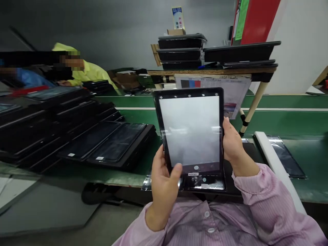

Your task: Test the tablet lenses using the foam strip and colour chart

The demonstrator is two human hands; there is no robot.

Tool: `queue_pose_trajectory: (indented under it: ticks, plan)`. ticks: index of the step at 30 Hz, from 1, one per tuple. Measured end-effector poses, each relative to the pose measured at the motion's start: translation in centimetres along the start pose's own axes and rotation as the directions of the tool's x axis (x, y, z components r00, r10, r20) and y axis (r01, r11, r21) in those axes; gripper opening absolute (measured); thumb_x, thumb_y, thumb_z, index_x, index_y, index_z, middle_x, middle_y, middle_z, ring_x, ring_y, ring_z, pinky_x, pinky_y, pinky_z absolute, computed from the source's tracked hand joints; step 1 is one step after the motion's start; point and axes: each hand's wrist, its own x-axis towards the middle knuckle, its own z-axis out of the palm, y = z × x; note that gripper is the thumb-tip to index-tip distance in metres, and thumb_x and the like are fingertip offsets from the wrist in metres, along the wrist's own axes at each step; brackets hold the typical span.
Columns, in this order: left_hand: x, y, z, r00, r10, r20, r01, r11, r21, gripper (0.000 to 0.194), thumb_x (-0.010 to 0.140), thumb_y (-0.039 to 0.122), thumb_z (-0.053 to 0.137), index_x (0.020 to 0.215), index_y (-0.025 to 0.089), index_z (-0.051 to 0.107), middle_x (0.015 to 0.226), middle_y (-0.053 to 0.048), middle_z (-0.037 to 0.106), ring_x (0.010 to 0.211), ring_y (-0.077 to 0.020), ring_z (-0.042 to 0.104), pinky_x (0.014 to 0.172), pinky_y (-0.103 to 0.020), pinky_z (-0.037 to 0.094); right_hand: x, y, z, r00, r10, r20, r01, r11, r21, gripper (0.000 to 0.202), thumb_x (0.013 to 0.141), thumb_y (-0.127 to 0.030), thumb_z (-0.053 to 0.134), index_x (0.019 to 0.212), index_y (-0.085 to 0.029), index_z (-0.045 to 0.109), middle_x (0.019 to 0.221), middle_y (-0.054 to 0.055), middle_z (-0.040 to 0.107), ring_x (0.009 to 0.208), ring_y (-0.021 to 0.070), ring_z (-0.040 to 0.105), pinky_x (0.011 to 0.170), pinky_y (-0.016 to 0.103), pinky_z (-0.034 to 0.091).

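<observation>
A black-framed tablet (191,131) is held upright in front of me, its lit screen showing a pale grey picture with a round white button near the bottom. My left hand (165,184) grips its lower left edge, with the thumb over the front corner of the screen. Around the right edge, partway up, my right hand (233,141) is closed, its fingers mostly hidden behind the tablet. Below the screen's bottom edge lies a shiny dark surface (205,182) with a small white label above it; I cannot tell how it joins the tablet.
Stacks of black trays (51,126) crowd the left, the nearest tray holding dark flat panels (116,141). A white foam strip (279,167) and another panel (287,155) lie right on the green bench (294,119). More trays (181,53) sit on a raised shelf (212,71). Co-workers (89,71) are far left.
</observation>
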Motion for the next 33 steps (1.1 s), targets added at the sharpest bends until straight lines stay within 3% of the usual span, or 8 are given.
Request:
queue_pose_trajectory:
  ticks: [3, 8, 15, 19, 23, 26, 28, 33]
  plan:
    - [0.1, -0.7, -1.1, 0.978, 0.133, 0.158, -0.169, 0.955, 0.243, 0.103, 0.076, 0.050, 0.092, 0.162, 0.024, 0.042, 0.168, -0.018, 0.045, 0.158, -0.0383, 0.041, 0.131, -0.054, 0.033, 0.3, 1.0, -0.1, 0.993, 0.108, -0.045, -0.107, 0.994, 0.020, 0.075, 0.084, -0.091, 0.057, 0.116, -0.026, 0.077, 0.119, 0.008, 0.082, 0.133, 0.0352, 0.069, 0.105, 0.052, 0.064]
    - [0.3, -1.7, -1.3, 0.947, 0.220, 0.236, -0.306, 0.842, 0.444, 0.123, 0.070, 0.059, 0.092, 0.168, 0.021, 0.027, 0.172, -0.024, 0.034, 0.163, -0.0439, 0.029, 0.132, -0.062, 0.025, 0.5, 1.6, -0.6, 0.996, 0.048, -0.069, -0.047, 0.999, 0.004, 0.075, 0.087, -0.089, 0.054, 0.123, -0.027, 0.077, 0.116, 0.007, 0.082, 0.132, 0.0344, 0.069, 0.104, 0.052, 0.064]
    - [0.2, -2.7, -0.8, 0.949, 0.190, 0.251, -0.291, 0.834, 0.468, 0.132, 0.068, 0.066, 0.092, 0.169, 0.019, 0.022, 0.173, -0.027, 0.028, 0.166, -0.0472, 0.016, 0.132, -0.067, 0.020, -0.3, 1.5, -0.8, 0.998, 0.000, -0.064, -0.008, 0.992, -0.127, 0.080, 0.091, -0.091, 0.045, 0.130, -0.028, 0.074, 0.115, 0.006, 0.082, 0.130, 0.0333, 0.071, 0.104, 0.051, 0.063]
    - [-0.4, -3.2, -0.9, 0.950, 0.129, 0.285, -0.250, 0.861, 0.443, 0.133, 0.068, 0.063, 0.093, 0.170, 0.021, 0.019, 0.174, -0.027, 0.027, 0.166, -0.0467, 0.017, 0.130, -0.067, 0.025, -1.1, 1.9, -1.3, 0.993, -0.001, -0.121, -0.011, 0.995, -0.095, 0.072, 0.091, -0.087, 0.050, 0.128, -0.031, 0.075, 0.115, 0.005, 0.082, 0.128, 0.0333, 0.072, 0.101, 0.052, 0.065]
    - [-0.8, -3.9, -1.3, 0.941, 0.151, 0.302, -0.265, 0.885, 0.382, 0.129, 0.070, 0.057, 0.094, 0.171, 0.024, 0.020, 0.173, -0.025, 0.028, 0.164, -0.0445, 0.025, 0.129, -0.065, 0.029, -1.5, 1.9, -1.4, 0.991, 0.014, -0.132, -0.030, 0.992, -0.122, 0.074, 0.092, -0.087, 0.048, 0.130, -0.029, 0.075, 0.118, 0.007, 0.081, 0.133, 0.0343, 0.069, 0.103, 0.053, 0.064]
    - [-0.7, -4.1, -1.5, 0.923, 0.256, 0.288, -0.341, 0.889, 0.304, 0.115, 0.076, 0.053, 0.092, 0.169, 0.030, 0.027, 0.167, -0.021, 0.039, 0.154, -0.0405, 0.042, 0.125, -0.061, 0.036, -1.8, 1.7, -1.0, 0.994, 0.011, -0.112, -0.026, 0.990, -0.139, 0.075, 0.094, -0.087, 0.045, 0.132, -0.029, 0.074, 0.120, 0.007, 0.081, 0.136, 0.0341, 0.067, 0.105, 0.054, 0.063]
    - [-0.5, -3.7, -1.3, 0.903, 0.332, 0.272, -0.411, 0.849, 0.332, 0.093, 0.083, 0.050, 0.088, 0.163, 0.032, 0.044, 0.156, -0.017, 0.050, 0.143, -0.0370, 0.053, 0.121, -0.059, 0.041, -2.0, 1.6, -0.6, 0.994, 0.019, -0.108, -0.032, 0.992, -0.121, 0.074, 0.094, -0.086, 0.046, 0.133, -0.030, 0.074, 0.120, 0.007, 0.081, 0.136, 0.0341, 0.067, 0.105, 0.054, 0.063]
    - [-0.2, -1.4, -0.1, 0.887, 0.420, 0.191, -0.461, 0.789, 0.406, 0.031, 0.092, 0.040, 0.080, 0.122, 0.030, 0.081, 0.126, -0.008, 0.059, 0.117, -0.0253, 0.064, 0.107, -0.043, 0.055, -2.2, 1.6, -0.1, 0.990, 0.015, -0.138, -0.032, 0.993, -0.118, 0.074, 0.092, -0.087, 0.050, 0.132, -0.030, 0.074, 0.118, 0.007, 0.081, 0.131, 0.0350, 0.070, 0.101, 0.053, 0.065]
